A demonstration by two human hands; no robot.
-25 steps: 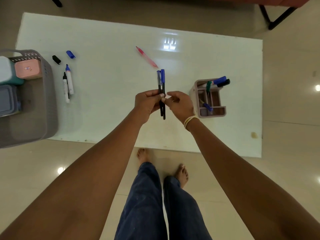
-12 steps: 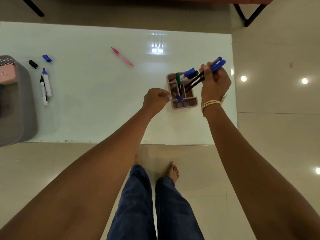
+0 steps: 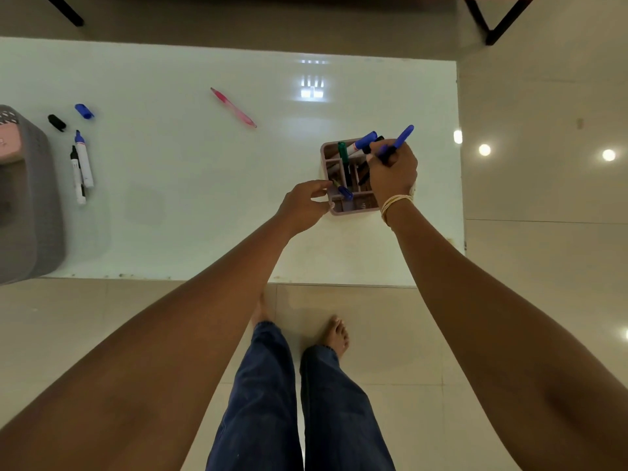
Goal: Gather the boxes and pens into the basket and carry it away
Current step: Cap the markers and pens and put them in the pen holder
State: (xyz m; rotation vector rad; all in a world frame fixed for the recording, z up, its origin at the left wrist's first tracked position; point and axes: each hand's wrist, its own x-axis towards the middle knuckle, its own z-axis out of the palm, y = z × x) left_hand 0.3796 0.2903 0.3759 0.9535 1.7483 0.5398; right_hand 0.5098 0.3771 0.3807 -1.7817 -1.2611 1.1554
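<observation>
Right hand [image 3: 392,173] holds a blue-capped pen [image 3: 397,141], lowering its tip into the pink organiser [image 3: 353,209]. Left hand [image 3: 302,207] touches the organiser's near-left corner, fingers loosely curled round it. Organiser sits near the table's [image 3: 204,198] right edge. Judged light, stiff plastic, top-heavy with pens; best taken by both side walls. Pink pen [image 3: 233,107], two markers [image 3: 81,164] and caps lie loose between it and the grey basket [image 3: 34,205] at far left. Open table between.
</observation>
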